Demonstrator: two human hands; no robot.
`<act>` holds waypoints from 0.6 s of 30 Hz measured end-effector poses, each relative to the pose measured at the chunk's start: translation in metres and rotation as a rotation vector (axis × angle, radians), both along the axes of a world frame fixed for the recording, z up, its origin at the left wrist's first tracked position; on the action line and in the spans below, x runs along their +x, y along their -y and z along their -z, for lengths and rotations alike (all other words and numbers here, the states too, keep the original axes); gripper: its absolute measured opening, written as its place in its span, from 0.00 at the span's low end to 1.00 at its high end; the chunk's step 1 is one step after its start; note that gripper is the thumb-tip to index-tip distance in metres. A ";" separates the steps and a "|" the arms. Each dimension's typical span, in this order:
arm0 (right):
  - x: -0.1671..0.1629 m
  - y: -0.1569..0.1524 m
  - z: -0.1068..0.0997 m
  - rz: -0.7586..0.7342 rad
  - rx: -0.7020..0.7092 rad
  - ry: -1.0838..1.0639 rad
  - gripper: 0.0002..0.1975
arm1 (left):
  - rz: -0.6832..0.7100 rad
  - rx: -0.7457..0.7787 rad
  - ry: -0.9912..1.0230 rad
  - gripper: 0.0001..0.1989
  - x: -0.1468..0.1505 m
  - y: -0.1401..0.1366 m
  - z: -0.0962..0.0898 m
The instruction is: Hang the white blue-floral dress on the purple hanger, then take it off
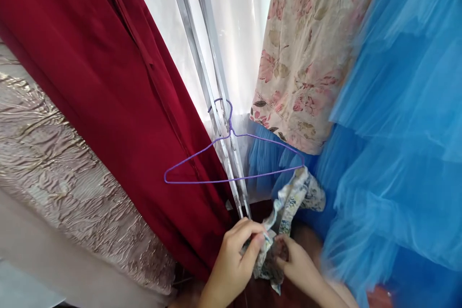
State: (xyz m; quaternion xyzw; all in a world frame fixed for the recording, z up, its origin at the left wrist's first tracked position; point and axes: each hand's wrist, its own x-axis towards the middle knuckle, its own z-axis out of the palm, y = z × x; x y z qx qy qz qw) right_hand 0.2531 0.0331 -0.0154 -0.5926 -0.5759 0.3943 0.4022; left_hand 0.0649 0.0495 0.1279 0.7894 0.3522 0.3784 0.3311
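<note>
I should work the crinkled, blue-and-cream floral cloth (290, 204) gently, leaving slack below the thin, purple, triangular hanger (231, 131), whose right corner it meets. My left hand (236, 256) pinches the ruffled lower folds; my right hand (301, 262) touches them, gripping or not I can't tell.

The left hand (236, 256) sits at six o'clock in the view, its back uppermost and its fingers bent, with thumb and forefinger pinched toward one o'clock. The right hand (296, 262), just beside it at five o'clock, points between ten and eleven, thumb and forefinger curved; its fingertips are unclear. The right forearm (330, 291) is bare.
</note>
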 end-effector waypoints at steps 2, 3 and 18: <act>-0.004 0.009 -0.022 -0.106 0.097 -0.038 0.21 | 0.000 0.017 0.018 0.11 -0.003 0.007 -0.001; -0.007 0.013 -0.037 -0.180 0.131 -0.078 0.24 | -0.003 0.029 0.030 0.11 -0.004 0.009 -0.003; -0.016 -0.013 -0.154 -0.650 0.069 -0.366 0.13 | 0.106 -0.452 0.440 0.28 -0.024 0.012 0.026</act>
